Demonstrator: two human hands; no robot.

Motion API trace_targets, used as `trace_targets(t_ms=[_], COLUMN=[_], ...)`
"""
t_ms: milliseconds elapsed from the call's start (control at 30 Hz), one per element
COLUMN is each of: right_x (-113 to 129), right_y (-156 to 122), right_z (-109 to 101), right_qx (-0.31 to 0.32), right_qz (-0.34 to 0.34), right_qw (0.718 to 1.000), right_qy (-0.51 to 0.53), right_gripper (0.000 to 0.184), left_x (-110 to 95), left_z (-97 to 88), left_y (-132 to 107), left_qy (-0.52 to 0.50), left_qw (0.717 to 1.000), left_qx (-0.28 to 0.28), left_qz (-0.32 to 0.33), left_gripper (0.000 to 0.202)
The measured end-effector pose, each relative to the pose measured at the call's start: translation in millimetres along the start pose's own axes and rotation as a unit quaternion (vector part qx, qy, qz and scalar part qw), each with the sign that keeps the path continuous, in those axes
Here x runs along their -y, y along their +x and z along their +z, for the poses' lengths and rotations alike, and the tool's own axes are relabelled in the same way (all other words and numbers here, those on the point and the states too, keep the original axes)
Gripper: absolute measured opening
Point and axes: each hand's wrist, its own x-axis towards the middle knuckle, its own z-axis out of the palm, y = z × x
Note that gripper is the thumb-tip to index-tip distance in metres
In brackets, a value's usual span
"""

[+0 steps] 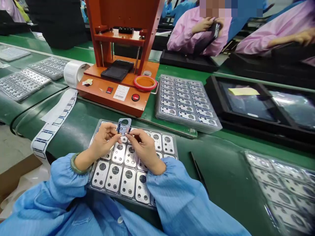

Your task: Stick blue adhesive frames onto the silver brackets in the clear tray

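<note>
My left hand and my right hand meet over a clear tray of several silver metal plates with round holes. Both pinch one small plate with a bluish film, held upright above the tray's far edge. The left fingers grip its left side, the right fingers its lower right corner. Blue sleeves cover both arms, and a green bangle sits on my left wrist.
An orange press machine stands behind on the green bench, a red tape roll on its base. A label roll trails a strip at left. More trays of plates lie around; black trays at right. People in pink sit opposite.
</note>
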Motion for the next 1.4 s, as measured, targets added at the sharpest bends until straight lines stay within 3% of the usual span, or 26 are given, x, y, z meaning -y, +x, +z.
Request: trace_targets(t_ms=[267,633,867,1000,1200,1400], right_x=[-2.2,-3.0,-2.2,-0.4,-1.0,-3.7], right_y=[-0.8,-1.7,-2.0,-2.2,-3.4,-5.1], right_z=[0.5,1.1,1.5,1.8,2.6,3.7], right_qx=[0.002,0.017,0.022,0.032,0.048,0.068], right_qz=[0.006,-0.058,-0.066,-0.079,-0.087,-0.05], right_qw=[1.0,0.998,0.997,0.995,0.994,0.996], right_qy=[-0.013,-0.034,-0.037,-0.042,-0.045,-0.022], right_gripper=[0.008,0.003,0.002,0.002,0.002,0.005], left_x=[0.0,-0.5,0.7,0.7,0.3,1.9], left_z=[-1.1,-3.5,-6.1,-7.4,-7.7,-9.4], left_y=[-0.3,0.6,-0.9,0.8,1.2,0.0], left_qy=[-0.012,0.0,0.044,0.114,0.126,0.122], left_qw=[0.999,0.996,0.998,0.993,0.991,0.991], left_qx=[0.009,0.026,0.019,-0.041,-0.045,-0.043], left_qz=[-0.05,-0.08,-0.031,-0.006,-0.028,-0.039], left_gripper=[0.027,0.013,0.016,0.016,0.018,0.019])
